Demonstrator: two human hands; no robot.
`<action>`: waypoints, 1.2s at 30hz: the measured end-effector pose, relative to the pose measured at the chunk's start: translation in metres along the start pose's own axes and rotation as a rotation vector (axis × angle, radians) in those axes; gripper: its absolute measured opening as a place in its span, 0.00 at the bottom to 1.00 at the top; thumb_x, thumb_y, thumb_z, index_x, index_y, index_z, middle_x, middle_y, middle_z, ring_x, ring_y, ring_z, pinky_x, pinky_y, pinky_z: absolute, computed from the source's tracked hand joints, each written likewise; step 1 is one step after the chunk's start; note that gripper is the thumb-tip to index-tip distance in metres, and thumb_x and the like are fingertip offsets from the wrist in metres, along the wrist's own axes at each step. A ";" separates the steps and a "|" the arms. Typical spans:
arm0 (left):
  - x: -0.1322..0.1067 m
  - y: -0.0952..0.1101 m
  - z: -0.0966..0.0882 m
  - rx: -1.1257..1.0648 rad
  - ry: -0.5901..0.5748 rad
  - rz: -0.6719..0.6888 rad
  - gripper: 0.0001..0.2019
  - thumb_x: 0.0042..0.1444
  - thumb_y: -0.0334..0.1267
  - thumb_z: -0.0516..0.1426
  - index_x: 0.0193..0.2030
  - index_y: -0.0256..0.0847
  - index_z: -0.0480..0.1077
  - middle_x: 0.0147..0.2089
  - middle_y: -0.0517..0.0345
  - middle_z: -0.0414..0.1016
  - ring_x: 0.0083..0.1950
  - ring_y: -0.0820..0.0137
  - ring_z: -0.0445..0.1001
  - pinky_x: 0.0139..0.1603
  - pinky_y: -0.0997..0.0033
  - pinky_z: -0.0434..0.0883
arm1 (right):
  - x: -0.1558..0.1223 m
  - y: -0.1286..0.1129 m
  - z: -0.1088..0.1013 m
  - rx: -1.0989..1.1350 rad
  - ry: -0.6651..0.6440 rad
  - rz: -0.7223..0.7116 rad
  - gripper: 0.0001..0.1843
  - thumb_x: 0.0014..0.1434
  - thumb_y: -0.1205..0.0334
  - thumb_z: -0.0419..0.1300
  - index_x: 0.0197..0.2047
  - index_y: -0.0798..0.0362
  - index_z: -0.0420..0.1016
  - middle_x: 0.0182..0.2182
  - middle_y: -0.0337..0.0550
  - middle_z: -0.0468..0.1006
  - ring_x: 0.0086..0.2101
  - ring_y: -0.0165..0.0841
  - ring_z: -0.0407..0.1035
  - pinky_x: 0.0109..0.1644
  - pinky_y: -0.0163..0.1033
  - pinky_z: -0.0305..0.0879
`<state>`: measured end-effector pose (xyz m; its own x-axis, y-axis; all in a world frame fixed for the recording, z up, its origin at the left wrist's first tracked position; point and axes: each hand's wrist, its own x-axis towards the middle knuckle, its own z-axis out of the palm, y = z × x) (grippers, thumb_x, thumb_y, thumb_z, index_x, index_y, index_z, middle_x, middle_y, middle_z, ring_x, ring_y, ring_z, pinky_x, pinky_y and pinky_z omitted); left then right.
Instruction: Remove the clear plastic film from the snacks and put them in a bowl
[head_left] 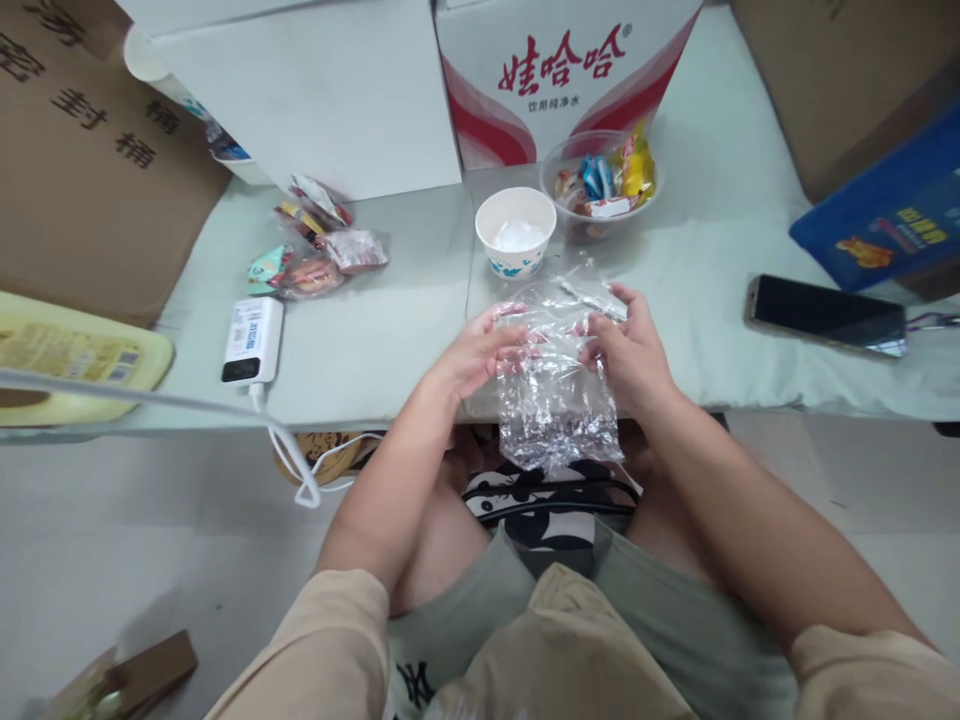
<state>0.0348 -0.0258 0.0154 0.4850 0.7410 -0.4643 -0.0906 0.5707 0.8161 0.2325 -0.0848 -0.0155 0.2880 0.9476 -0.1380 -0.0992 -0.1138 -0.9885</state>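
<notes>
here, the clear plastic bag [559, 395] is held just on the near side of the paper cup [517, 235], its lower part overhanging the bench [375, 355]. the right hand [636, 350] pinches its upper part between thumb and fingers; the left hand [476, 352] lies against it, though glare leaves unclear whether that grip is closed. a sharp tug could knock the nearby cup; a loosened right grip could drop the bag.

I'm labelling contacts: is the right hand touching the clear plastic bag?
Touching. The head view shows the right hand gripping the clear plastic bag at its upper right side, thumb against the film.
</notes>
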 end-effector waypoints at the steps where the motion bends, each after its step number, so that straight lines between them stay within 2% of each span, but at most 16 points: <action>1: 0.001 -0.001 0.000 0.026 0.020 0.034 0.22 0.51 0.37 0.67 0.53 0.42 0.69 0.38 0.53 0.83 0.35 0.67 0.81 0.31 0.73 0.73 | 0.000 0.001 -0.002 -0.001 -0.004 -0.027 0.30 0.59 0.51 0.65 0.60 0.40 0.55 0.33 0.38 0.78 0.20 0.31 0.68 0.23 0.39 0.66; 3: 0.002 -0.002 -0.002 0.069 0.087 0.099 0.25 0.51 0.34 0.67 0.55 0.42 0.68 0.36 0.55 0.82 0.32 0.69 0.79 0.31 0.74 0.71 | 0.000 0.000 -0.006 -0.032 -0.014 -0.080 0.37 0.59 0.50 0.66 0.65 0.38 0.52 0.38 0.41 0.80 0.24 0.33 0.71 0.28 0.42 0.70; 7: 0.005 -0.002 -0.010 0.104 0.156 0.221 0.33 0.53 0.38 0.67 0.64 0.44 0.61 0.37 0.54 0.82 0.33 0.68 0.80 0.34 0.72 0.73 | -0.004 -0.007 -0.011 -0.087 -0.063 -0.142 0.40 0.61 0.49 0.64 0.70 0.36 0.48 0.44 0.44 0.81 0.32 0.36 0.76 0.37 0.46 0.75; 11: 0.002 -0.003 -0.018 0.221 0.103 0.360 0.49 0.48 0.42 0.71 0.73 0.52 0.49 0.42 0.55 0.82 0.35 0.67 0.81 0.38 0.69 0.75 | -0.009 -0.013 -0.010 -0.113 -0.126 -0.178 0.39 0.59 0.54 0.66 0.69 0.39 0.55 0.35 0.39 0.80 0.34 0.37 0.77 0.43 0.48 0.76; 13: -0.001 -0.004 -0.023 0.303 0.082 0.431 0.51 0.47 0.42 0.71 0.73 0.53 0.49 0.43 0.55 0.81 0.36 0.68 0.81 0.39 0.69 0.75 | -0.010 -0.014 -0.010 -0.136 -0.123 -0.217 0.33 0.59 0.56 0.65 0.66 0.40 0.61 0.32 0.37 0.79 0.34 0.36 0.76 0.45 0.48 0.75; 15: -0.002 -0.005 -0.027 0.395 0.046 0.474 0.47 0.47 0.42 0.70 0.72 0.50 0.53 0.42 0.55 0.81 0.37 0.69 0.80 0.41 0.69 0.75 | -0.011 -0.014 -0.010 -0.167 -0.132 -0.261 0.30 0.59 0.58 0.64 0.64 0.41 0.64 0.33 0.37 0.78 0.36 0.36 0.75 0.44 0.47 0.75; 18: -0.001 -0.008 -0.031 0.570 0.034 0.527 0.35 0.49 0.38 0.67 0.65 0.43 0.65 0.38 0.57 0.79 0.38 0.70 0.79 0.41 0.70 0.74 | -0.009 -0.010 -0.010 -0.292 -0.152 -0.312 0.29 0.56 0.60 0.64 0.61 0.45 0.68 0.33 0.38 0.78 0.34 0.35 0.73 0.41 0.46 0.73; 21: 0.000 -0.011 -0.031 0.809 0.114 0.613 0.18 0.53 0.33 0.61 0.52 0.39 0.76 0.36 0.57 0.76 0.37 0.72 0.75 0.41 0.69 0.73 | -0.007 -0.006 -0.009 -0.501 -0.100 -0.365 0.15 0.56 0.62 0.62 0.48 0.48 0.77 0.31 0.40 0.76 0.31 0.35 0.71 0.39 0.46 0.71; 23: -0.001 -0.011 -0.029 0.958 0.175 0.696 0.11 0.53 0.32 0.59 0.42 0.39 0.79 0.36 0.57 0.73 0.37 0.71 0.73 0.41 0.67 0.72 | -0.008 -0.005 -0.008 -0.627 -0.008 -0.453 0.06 0.56 0.61 0.60 0.37 0.48 0.78 0.34 0.44 0.76 0.36 0.39 0.72 0.42 0.49 0.71; 25: -0.004 -0.009 -0.027 1.026 0.235 0.795 0.07 0.51 0.31 0.60 0.35 0.40 0.80 0.38 0.55 0.71 0.41 0.69 0.72 0.45 0.64 0.73 | -0.010 -0.008 -0.008 -0.693 0.080 -0.583 0.05 0.56 0.59 0.61 0.33 0.48 0.77 0.42 0.49 0.76 0.46 0.45 0.72 0.50 0.55 0.69; 27: -0.008 -0.006 -0.024 0.976 0.232 0.859 0.04 0.50 0.32 0.61 0.31 0.41 0.78 0.43 0.52 0.71 0.48 0.66 0.73 0.51 0.61 0.72 | -0.013 -0.012 -0.008 -0.657 0.053 -0.677 0.05 0.57 0.58 0.62 0.32 0.48 0.74 0.48 0.50 0.76 0.55 0.49 0.69 0.59 0.59 0.64; 29: -0.012 -0.004 -0.021 0.831 0.121 0.815 0.03 0.51 0.35 0.62 0.30 0.40 0.77 0.45 0.51 0.74 0.50 0.65 0.74 0.53 0.61 0.73 | -0.015 -0.014 -0.008 -0.510 -0.094 -0.631 0.07 0.61 0.55 0.59 0.33 0.48 0.70 0.45 0.48 0.78 0.57 0.48 0.69 0.62 0.59 0.63; 31: -0.014 -0.003 -0.019 0.632 0.027 0.676 0.07 0.54 0.41 0.61 0.32 0.40 0.75 0.40 0.52 0.77 0.42 0.67 0.77 0.44 0.64 0.75 | -0.017 -0.014 -0.007 -0.320 -0.226 -0.481 0.10 0.66 0.48 0.55 0.41 0.45 0.68 0.39 0.44 0.79 0.53 0.45 0.73 0.58 0.56 0.68; 32: -0.013 -0.004 -0.018 0.534 0.022 0.600 0.09 0.55 0.43 0.61 0.33 0.40 0.74 0.36 0.54 0.78 0.37 0.69 0.77 0.38 0.67 0.74 | -0.017 -0.013 -0.006 -0.240 -0.264 -0.398 0.14 0.66 0.45 0.55 0.47 0.44 0.66 0.38 0.43 0.79 0.51 0.44 0.74 0.56 0.55 0.70; 34: -0.011 -0.005 -0.017 0.380 0.094 0.494 0.11 0.56 0.47 0.62 0.35 0.41 0.73 0.31 0.58 0.77 0.30 0.72 0.76 0.29 0.72 0.71 | -0.016 -0.009 -0.004 -0.143 -0.304 -0.261 0.29 0.60 0.41 0.61 0.59 0.42 0.59 0.38 0.42 0.79 0.46 0.43 0.76 0.50 0.52 0.74; 36: -0.008 -0.004 -0.019 0.277 0.187 0.460 0.13 0.54 0.48 0.64 0.35 0.42 0.71 0.29 0.60 0.76 0.27 0.75 0.74 0.25 0.76 0.68 | -0.014 -0.007 -0.002 -0.106 -0.318 -0.160 0.41 0.54 0.44 0.69 0.64 0.41 0.53 0.37 0.40 0.78 0.39 0.41 0.77 0.45 0.50 0.75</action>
<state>0.0152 -0.0274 0.0093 0.2854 0.9557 -0.0720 -0.0122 0.0788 0.9968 0.2308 -0.0983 -0.0072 -0.0197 0.9994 0.0283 0.0269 0.0288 -0.9992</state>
